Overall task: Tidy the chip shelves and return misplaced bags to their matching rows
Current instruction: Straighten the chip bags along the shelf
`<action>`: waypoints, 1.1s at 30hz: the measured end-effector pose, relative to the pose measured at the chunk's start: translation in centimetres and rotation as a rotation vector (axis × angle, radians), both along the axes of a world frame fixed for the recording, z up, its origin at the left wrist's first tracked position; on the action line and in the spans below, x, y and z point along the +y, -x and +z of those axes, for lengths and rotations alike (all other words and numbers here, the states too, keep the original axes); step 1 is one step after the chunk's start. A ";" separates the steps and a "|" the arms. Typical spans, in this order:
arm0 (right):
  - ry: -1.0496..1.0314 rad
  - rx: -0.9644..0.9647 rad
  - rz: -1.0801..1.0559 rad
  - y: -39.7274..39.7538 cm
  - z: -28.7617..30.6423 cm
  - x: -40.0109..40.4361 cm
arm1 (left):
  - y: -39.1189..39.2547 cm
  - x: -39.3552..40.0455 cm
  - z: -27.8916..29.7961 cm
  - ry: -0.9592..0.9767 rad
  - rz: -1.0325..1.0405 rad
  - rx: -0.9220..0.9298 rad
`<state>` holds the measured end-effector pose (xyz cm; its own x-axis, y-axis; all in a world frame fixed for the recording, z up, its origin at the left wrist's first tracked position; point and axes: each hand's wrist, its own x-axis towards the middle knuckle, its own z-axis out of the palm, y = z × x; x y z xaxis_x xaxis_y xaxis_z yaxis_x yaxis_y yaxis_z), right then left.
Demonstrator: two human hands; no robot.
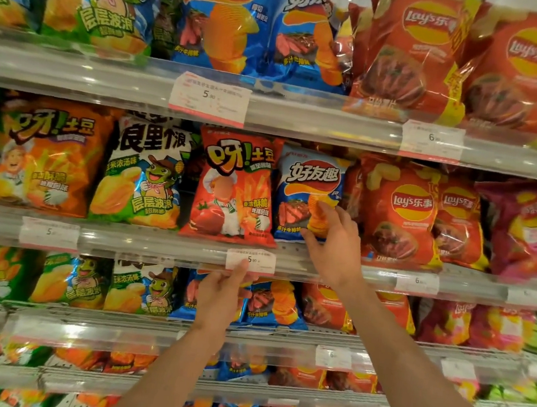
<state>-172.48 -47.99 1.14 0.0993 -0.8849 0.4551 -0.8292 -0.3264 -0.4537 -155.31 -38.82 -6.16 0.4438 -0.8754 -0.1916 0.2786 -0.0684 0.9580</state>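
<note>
In a shop aisle of tiered chip shelves (303,120), the right hand (336,244) pinches the lower right corner of a blue chip bag (302,187), light, crinkly and crushable, on the middle tier, while the left hand (220,295), loosely curled, touches a price tag (254,261).
</note>
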 end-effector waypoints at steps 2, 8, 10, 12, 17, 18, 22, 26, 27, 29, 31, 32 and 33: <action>0.016 -0.003 0.007 -0.1 -0.1 0.1 | 0.0 0.0 0.0 0.003 -0.002 0.002; 0.014 0.010 0.000 0.0 -0.7 0.2 | -0.1 -0.1 -0.1 0.014 -0.004 -0.004; 0.017 0.015 -0.004 -0.1 -0.7 0.2 | -0.1 -0.1 -0.1 0.021 0.000 0.009; 0.015 0.016 -0.009 -0.2 -0.8 0.3 | -0.1 0.0 0.0 0.030 -0.004 0.003; 0.016 0.054 -0.022 -0.1 -0.9 0.8 | -0.3 0.3 0.2 0.003 -0.029 -0.044; 0.018 0.055 -0.030 -0.1 -1.0 1.1 | -0.4 0.4 0.2 -0.007 -0.028 -0.060; 0.038 0.055 -0.046 0.0 -1.9 2.6 | -0.7 0.7 0.4 -0.035 -0.054 -0.122; 0.050 0.098 -0.032 0.0 -3.6 4.4 | -1.8 2.3 0.0 0.060 -0.071 -0.272; 0.047 0.099 -0.034 0.0 -4.0 4.9 | -2.3 2.8 -0.1 0.103 -0.059 -0.343; 0.047 0.093 -0.042 -0.3 -5.0 5.7 | -3.4 3.7 -0.2 0.170 -0.049 -0.492; 0.050 0.090 -0.043 -0.5 -5.6 6.5 | -4.3 4.5 0.4 0.198 -0.050 -0.621; 0.046 0.083 -0.038 -0.6 -5.6 6.9 | -4.9 4.9 0.7 0.207 -0.047 -0.681; 0.037 0.067 -0.032 -0.8 -5.5 7.3 | -5.5 5.2 1.1 0.222 -0.036 -0.753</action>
